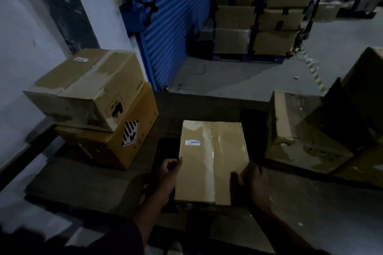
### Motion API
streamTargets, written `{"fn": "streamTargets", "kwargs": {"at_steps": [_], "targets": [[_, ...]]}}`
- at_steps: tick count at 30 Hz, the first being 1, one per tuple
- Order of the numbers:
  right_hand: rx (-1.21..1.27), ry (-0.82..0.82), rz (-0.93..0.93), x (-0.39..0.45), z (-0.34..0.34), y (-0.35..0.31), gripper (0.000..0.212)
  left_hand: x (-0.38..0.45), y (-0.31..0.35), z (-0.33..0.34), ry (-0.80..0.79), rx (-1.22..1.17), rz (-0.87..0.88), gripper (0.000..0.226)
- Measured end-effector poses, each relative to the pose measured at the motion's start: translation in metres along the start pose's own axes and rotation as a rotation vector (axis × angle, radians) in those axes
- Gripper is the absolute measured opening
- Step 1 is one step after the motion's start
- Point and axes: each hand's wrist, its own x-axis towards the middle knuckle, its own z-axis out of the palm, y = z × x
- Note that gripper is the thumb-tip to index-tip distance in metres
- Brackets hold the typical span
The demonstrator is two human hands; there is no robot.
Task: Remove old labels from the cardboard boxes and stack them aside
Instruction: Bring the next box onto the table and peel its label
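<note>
A flat cardboard box point(211, 161) lies on a low dark platform point(83, 180), taped along its middle, with a small white label point(192, 142) near its left edge. The left hand point(168, 174) grips the box's left side; the right hand point(251, 184) holds its near right corner. At the platform's left edge, 2 boxes are stacked, a brown box point(83, 87) on a yellow box point(124, 136). A dented box point(298, 130) sits at the right edge.
</note>
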Motion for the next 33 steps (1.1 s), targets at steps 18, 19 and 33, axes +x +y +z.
{"fn": "streamTargets", "kwargs": {"at_steps": [18,19,33], "targets": [[-0.106,-0.116,-0.159,0.057,0.062,-0.125,0.054,0.076,0.001,0.001,-0.317,0.2,0.018,0.104],[-0.111,-0.099,-0.151,0.058,0.065,-0.128,0.052,0.078,0.0,0.0,-0.332,0.205,0.021,0.105],[-0.016,0.092,-0.004,0.061,0.079,-0.141,0.021,0.089,-0.004,-0.006,-0.406,0.261,0.052,0.1]]}}
